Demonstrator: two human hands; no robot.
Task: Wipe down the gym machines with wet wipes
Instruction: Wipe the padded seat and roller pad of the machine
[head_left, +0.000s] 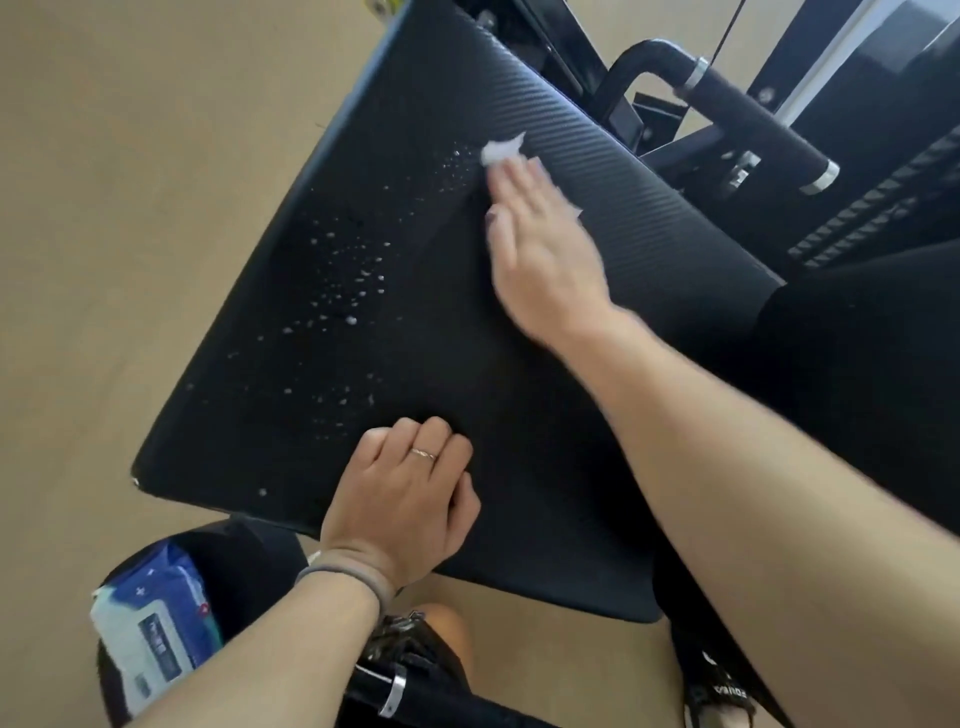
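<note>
A black padded seat (291, 364) of a gym machine fills the middle of the view, speckled with white droplets. My right hand (540, 244) lies flat on the pad near its ribbed far section, pressing a white wet wipe (501, 149) that sticks out past my fingertips. My left hand (402, 499) rests on the near edge of the seat with its fingers curled and nothing in it; it wears a ring. A blue and white pack of wet wipes (156, 634) lies at the bottom left on a round black pad.
A black foam-covered handle (763, 122) with chrome ends and the machine's black frame stand at the top right. Beige floor (104, 234) lies to the left. A black sandal (722, 686) and metal parts show at the bottom.
</note>
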